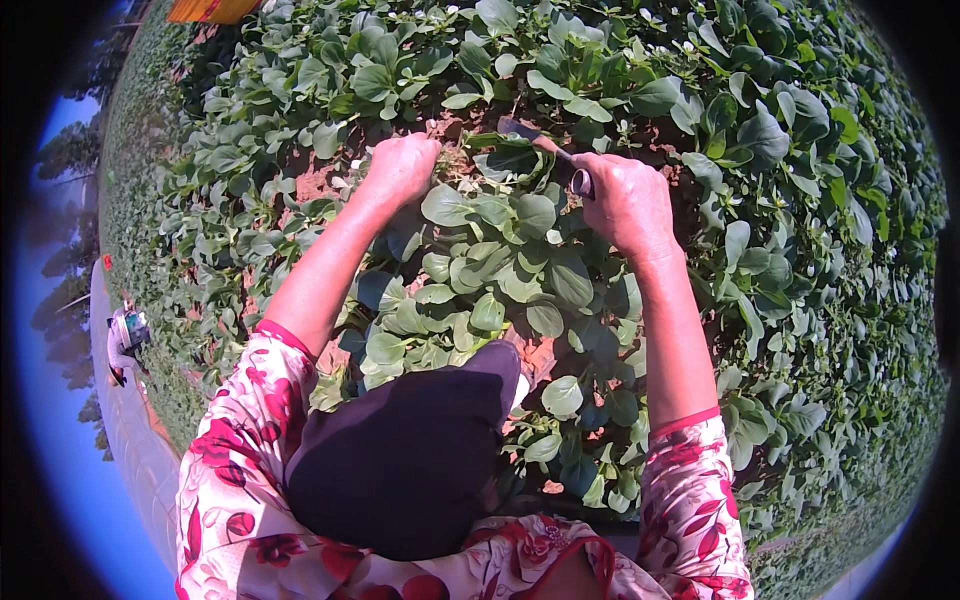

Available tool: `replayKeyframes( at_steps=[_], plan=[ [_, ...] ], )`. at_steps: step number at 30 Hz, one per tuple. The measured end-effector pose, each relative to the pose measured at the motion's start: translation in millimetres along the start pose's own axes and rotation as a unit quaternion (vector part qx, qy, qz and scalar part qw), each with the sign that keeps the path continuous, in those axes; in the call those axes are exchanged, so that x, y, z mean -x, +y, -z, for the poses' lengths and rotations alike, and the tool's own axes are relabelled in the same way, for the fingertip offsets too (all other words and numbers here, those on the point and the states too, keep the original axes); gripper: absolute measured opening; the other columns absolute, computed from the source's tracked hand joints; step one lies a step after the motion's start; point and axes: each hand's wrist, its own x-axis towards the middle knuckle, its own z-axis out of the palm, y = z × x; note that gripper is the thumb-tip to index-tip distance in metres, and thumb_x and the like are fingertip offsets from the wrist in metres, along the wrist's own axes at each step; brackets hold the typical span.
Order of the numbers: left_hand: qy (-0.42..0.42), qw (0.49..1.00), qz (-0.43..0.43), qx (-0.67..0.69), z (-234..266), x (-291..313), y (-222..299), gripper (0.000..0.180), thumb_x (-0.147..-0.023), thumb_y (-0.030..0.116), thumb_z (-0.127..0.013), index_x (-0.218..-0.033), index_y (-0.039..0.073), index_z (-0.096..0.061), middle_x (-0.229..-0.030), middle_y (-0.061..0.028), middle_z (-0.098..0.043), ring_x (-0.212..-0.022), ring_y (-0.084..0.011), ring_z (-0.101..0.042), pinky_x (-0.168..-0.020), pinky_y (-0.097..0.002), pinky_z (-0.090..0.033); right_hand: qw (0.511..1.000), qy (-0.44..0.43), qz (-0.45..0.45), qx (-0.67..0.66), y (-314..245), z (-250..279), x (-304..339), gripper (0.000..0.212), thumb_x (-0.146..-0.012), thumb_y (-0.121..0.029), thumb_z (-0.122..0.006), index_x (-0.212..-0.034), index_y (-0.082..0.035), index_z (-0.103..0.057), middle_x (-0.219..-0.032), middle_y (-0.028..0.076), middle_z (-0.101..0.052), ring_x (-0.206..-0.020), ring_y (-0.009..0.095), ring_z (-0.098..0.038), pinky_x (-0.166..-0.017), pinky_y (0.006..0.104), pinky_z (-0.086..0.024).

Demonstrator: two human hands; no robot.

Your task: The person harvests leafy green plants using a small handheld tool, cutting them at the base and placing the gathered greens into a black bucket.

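My left hand [400,168] is closed among the low green leaves, gripping plant stems or weeds [455,160] near bare reddish soil. My right hand [625,200] is wrapped around the wooden handle of a small hand tool [560,155]; its dark metal blade points left toward the soil between the plants. A leafy green plant [505,255] grows between my forearms. Both sleeves are red-and-white floral.
Dense rows of broad-leaved green plants [780,200] cover the ground all around. Patches of red-brown soil [315,180] show at the upper left. A dark brim [410,450] fills the lower middle. An orange object [210,10] sits at the top left edge.
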Motion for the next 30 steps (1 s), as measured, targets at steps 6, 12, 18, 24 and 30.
replayKeyframes(
  at_steps=[6,12,18,24,30],
  plan=[
    [0.086,0.97,-0.225,0.037,4,-72,39,0.033,-0.075,0.006,-0.054,-0.109,0.006,-0.052,-0.084,-0.0128,-0.057,-0.078,-0.0284,-0.063,-0.064,-0.0388,-0.052,0.989,0.128,-0.067,-0.017,9,22,66,0.031,-0.066,-0.002,-0.064,-0.095,-0.012,-0.065,-0.077,0.01,-0.063,-0.068,0.029,-0.062,-0.06,0.038,-0.049],
    [-0.107,0.976,-0.184,0.054,-53,-164,47,0.033,-0.079,0.011,-0.052,-0.111,0.016,-0.059,-0.094,-0.0097,-0.066,-0.087,-0.0277,-0.065,-0.069,-0.0394,-0.053,0.981,0.095,-0.167,-0.037,5,33,113,0.034,-0.067,0.001,-0.062,-0.099,-0.01,-0.067,-0.079,0.009,-0.066,-0.069,0.027,-0.064,-0.062,0.0352,-0.05],
    [-0.073,0.982,-0.171,0.026,-69,-195,52,0.033,-0.076,0.012,-0.056,-0.109,0.016,-0.064,-0.101,-0.0079,-0.067,-0.093,-0.0247,-0.065,-0.074,-0.036,-0.053,0.978,0.081,-0.179,-0.064,2,25,134,0.029,-0.071,-0.002,-0.06,-0.097,-0.01,-0.068,-0.08,0.012,-0.066,-0.069,0.03,-0.063,-0.062,0.0378,-0.05],
    [-0.012,0.993,-0.115,0.018,-47,-125,57,0.017,-0.075,0.013,-0.059,-0.09,0.013,-0.067,-0.092,-0.0064,-0.069,-0.086,-0.0226,-0.067,-0.068,-0.0336,-0.053,0.973,0.071,-0.209,-0.072,0,33,142,0.028,-0.072,-0.002,-0.06,-0.098,-0.009,-0.067,-0.082,0.012,-0.066,-0.072,0.029,-0.064,-0.064,0.0368,-0.051],
    [-0.173,0.982,0.069,0.022,25,-73,79,0.022,-0.077,0.01,-0.055,-0.094,0.011,-0.07,-0.095,-0.0112,-0.069,-0.096,-0.0247,-0.065,-0.08,-0.0359,-0.053,0.966,0.075,-0.246,-0.04,9,46,145,0.025,-0.073,-0.006,-0.063,-0.098,-0.01,-0.067,-0.083,0.012,-0.067,-0.073,0.03,-0.064,-0.064,0.0366,-0.05]
  ],
)
